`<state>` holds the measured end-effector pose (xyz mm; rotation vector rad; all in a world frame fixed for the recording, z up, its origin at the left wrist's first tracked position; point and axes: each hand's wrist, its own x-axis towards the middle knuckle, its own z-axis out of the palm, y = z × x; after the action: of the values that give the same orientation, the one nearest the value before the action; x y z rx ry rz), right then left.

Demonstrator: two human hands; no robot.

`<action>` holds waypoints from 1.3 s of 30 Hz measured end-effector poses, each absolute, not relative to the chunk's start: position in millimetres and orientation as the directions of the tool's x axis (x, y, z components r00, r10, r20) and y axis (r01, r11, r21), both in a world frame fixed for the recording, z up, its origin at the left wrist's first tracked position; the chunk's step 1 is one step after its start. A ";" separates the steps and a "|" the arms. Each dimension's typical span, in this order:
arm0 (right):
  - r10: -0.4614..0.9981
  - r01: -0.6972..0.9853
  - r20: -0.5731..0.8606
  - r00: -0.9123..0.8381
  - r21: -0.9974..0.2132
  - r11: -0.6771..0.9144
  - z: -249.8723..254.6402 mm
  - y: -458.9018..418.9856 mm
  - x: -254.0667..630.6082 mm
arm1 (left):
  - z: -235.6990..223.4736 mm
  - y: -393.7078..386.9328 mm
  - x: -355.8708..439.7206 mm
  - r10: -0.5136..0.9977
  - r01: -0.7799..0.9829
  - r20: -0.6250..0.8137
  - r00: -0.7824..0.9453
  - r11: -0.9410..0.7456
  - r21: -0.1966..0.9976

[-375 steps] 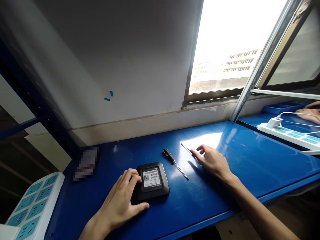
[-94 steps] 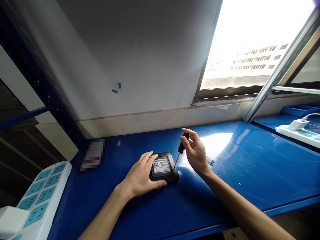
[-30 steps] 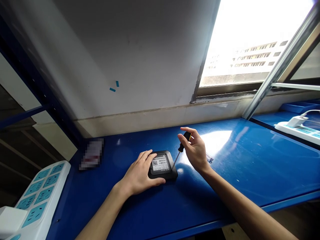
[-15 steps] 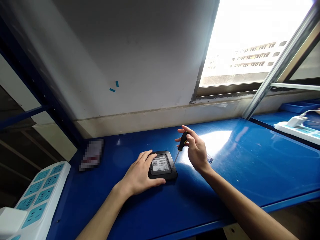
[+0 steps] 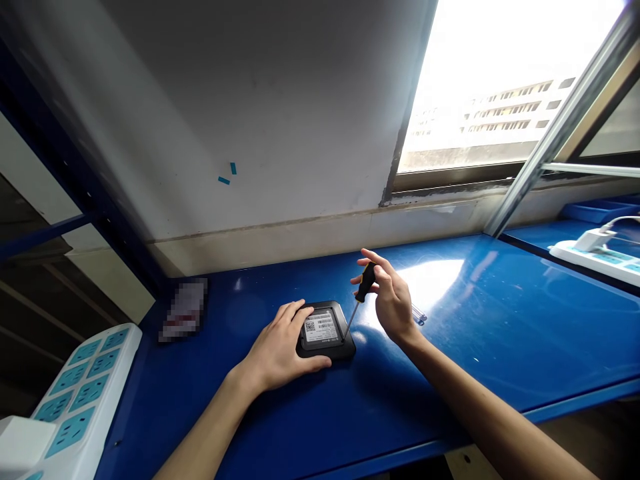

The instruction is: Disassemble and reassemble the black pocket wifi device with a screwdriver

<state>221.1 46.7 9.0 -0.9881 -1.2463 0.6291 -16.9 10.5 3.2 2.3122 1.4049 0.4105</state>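
A flat black device (image 5: 326, 328) with a white QR-code label lies on the blue table. My left hand (image 5: 277, 345) grips its left side, thumb along the near edge and fingers over the far left corner. My right hand (image 5: 393, 297) holds a black and yellow screwdriver (image 5: 367, 281) by the handle between thumb and fingers. The screwdriver leans to the right, its tip down at the device's near right corner. Whether it sits in a screw is too small to tell. Behind my right wrist lies a thin metal tool (image 5: 419, 315), partly hidden.
A white power strip with teal sockets (image 5: 75, 393) stands at the left edge. A pixelated packet (image 5: 184, 310) lies at the table's back left. Beyond a metal post (image 5: 523, 193) are another power strip (image 5: 595, 257) with a plugged charger and a blue tray (image 5: 595, 211).
Since the oldest frame, my right hand has picked up the screwdriver and brought it to the device. Lately, my right fingers have shifted around the handle; the device and left hand stay in place.
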 end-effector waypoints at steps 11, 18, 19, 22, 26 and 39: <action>0.859 0.092 0.443 0.256 -0.896 0.434 12.2 48.0 218.8 | 0.6 11.0 -18.2 0.887 0.761 0.067 0.457 -0.429 0.487; 0.848 0.145 0.468 0.248 -0.884 0.445 13.0 44.7 219.3 | 3.3 10.3 -16.9 0.889 0.767 0.051 0.455 -0.420 0.484; 0.848 0.134 0.467 0.249 -0.884 0.448 12.7 44.7 219.6 | 3.4 10.2 -16.6 0.890 0.770 0.048 0.453 -0.418 0.483; 0.859 0.092 0.454 0.238 -0.891 0.445 11.3 45.8 221.3 | 4.0 9.7 -16.4 0.891 0.773 0.037 0.452 -0.412 0.482; 0.861 0.094 0.457 0.222 -0.889 0.448 10.6 47.1 221.7 | 6.2 9.7 -20.7 0.882 0.753 0.008 0.471 -0.406 0.518; 0.843 0.190 0.463 0.274 -0.885 0.424 20.3 45.8 224.5 | 3.3 13.2 -27.1 0.863 0.695 0.004 0.505 -0.409 0.591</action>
<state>224.5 45.8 20.3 -1.0769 -1.2447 0.5783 -27.1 13.2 3.3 2.2237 1.2741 0.4215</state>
